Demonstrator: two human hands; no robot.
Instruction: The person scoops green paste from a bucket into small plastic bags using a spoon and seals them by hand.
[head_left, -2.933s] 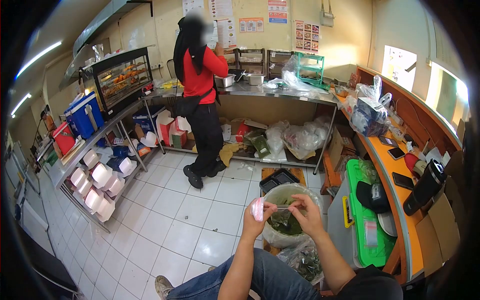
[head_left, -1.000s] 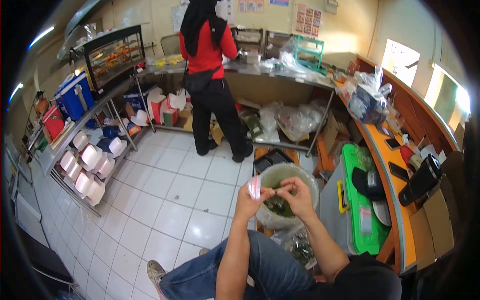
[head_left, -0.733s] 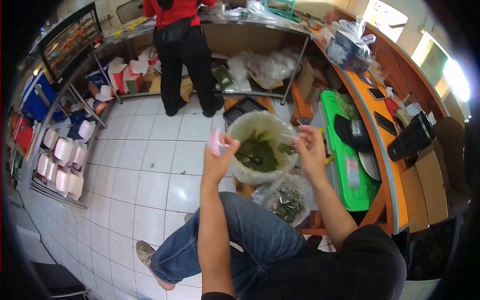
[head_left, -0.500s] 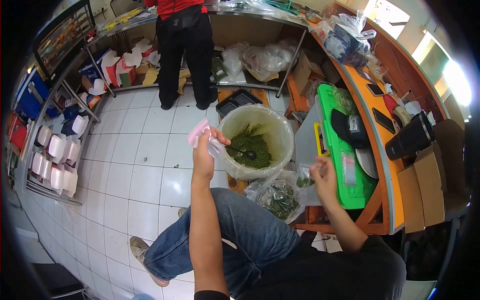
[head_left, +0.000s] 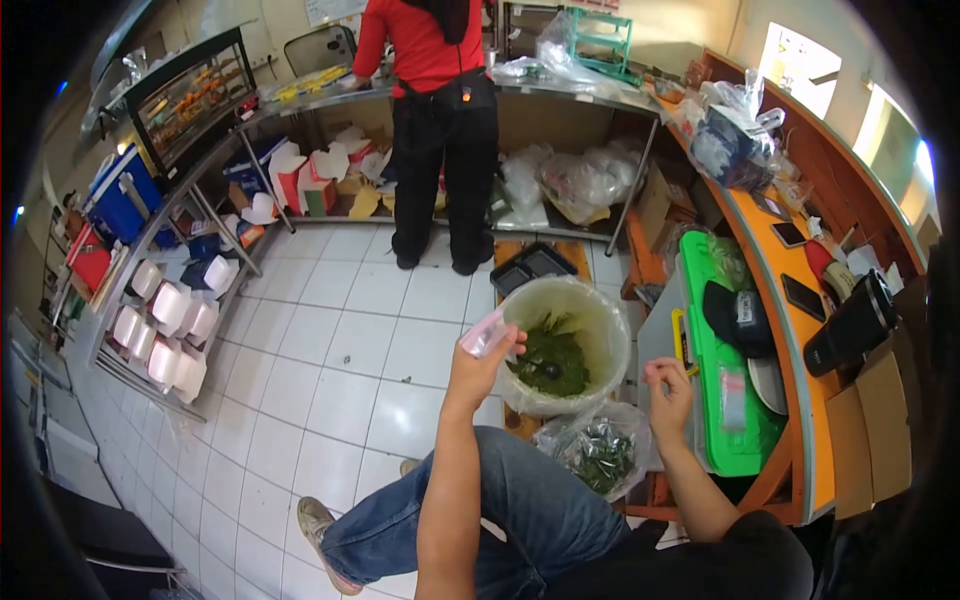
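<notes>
The two hands are well apart. The left hand (head_left: pixel 487 360) is closed around a stack of pink-edged zip bags (head_left: pixel 484 335), raised at the near-left rim of a plastic-lined bucket (head_left: pixel 612 345). The right hand (head_left: pixel 672 390) hangs beyond the bucket's right side with its fingers curled inward; whether anything is pinched in them I cannot tell. Between the hands, inside the bucket, lie chopped green leaves (head_left: pixel 568 348) with a black ladle (head_left: pixel 551 371) resting among them. Below and between the hands, a clear plastic bag (head_left: pixel 598 452) holds more greenery. Farther forward than both hands, a black compartment tray (head_left: pixel 540 264) lies on a low wooden bench (head_left: pixel 583 262). Just right of the right hand stands a storage box (head_left: pixel 655 335) with a green lid (head_left: pixel 735 455); on the lid lie a black cap (head_left: pixel 742 318) and a pack of clear bags (head_left: pixel 733 402). Farther right, a black tumbler (head_left: pixel 850 327) stands on an orange-topped bench (head_left: pixel 815 430).
</notes>
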